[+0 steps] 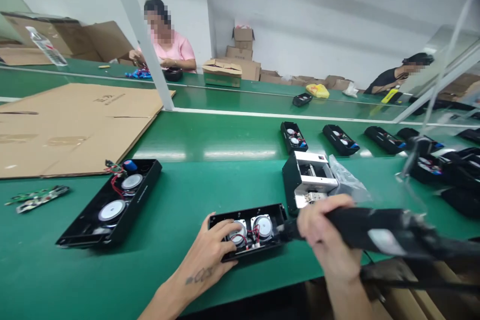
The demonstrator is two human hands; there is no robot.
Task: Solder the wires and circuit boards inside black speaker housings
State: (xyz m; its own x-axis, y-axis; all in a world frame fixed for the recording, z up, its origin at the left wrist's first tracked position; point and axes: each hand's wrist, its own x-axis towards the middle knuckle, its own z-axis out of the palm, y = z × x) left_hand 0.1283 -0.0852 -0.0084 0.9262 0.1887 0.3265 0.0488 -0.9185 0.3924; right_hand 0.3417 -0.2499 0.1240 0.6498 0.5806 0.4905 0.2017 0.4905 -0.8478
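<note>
A black speaker housing (280, 215) lies open side up on the green bench, with two round white-backed speakers and red wires inside. My left hand (215, 245) grips its left end, fingers over the rim and partly hiding one speaker. A black electric screwdriver (369, 225) is held nearly level in my right hand (326, 232), fingers wrapped round its front. Its tip reaches the housing's right end; blur hides whether it touches a screw. Beyond my right hand stands a black and silver metal device (311, 175), beside a clear plastic bag (347, 180).
At left sit a larger speaker housing (140, 195), circuit boards (43, 197) and a flat cardboard sheet (75, 125). Several housings (340, 139) line the belt (225, 135) behind. Two people work across it. A metal post (150, 55) rises at left.
</note>
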